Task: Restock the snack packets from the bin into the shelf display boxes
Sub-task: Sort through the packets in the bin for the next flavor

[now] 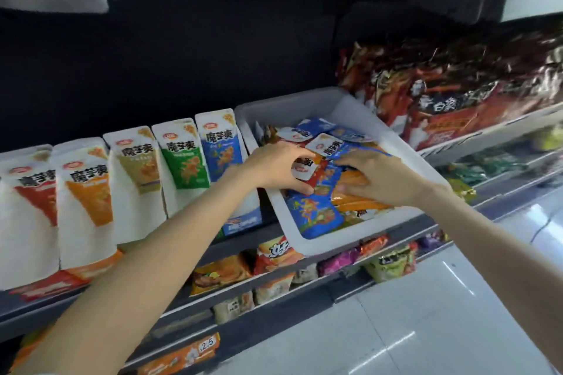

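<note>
The snack packets (pixel 316 213), small glossy pouches in blue, orange and red with white tops, lie jumbled in a white bin (pixel 405 146) resting on the shelf (pixel 405 231) right of centre. The left hand (pixel 275 166) curls around a red-and-white packet; the right hand (pixel 373 175) presses, fingers bent, onto the orange packets beside it. Left of the bin stands a row of white display boxes (pixel 134 167) with red, orange, tan, green and blue fronts. Dark red bags (pixel 451 94) crowd the far right. Lower shelves' goods are blurred.
</note>
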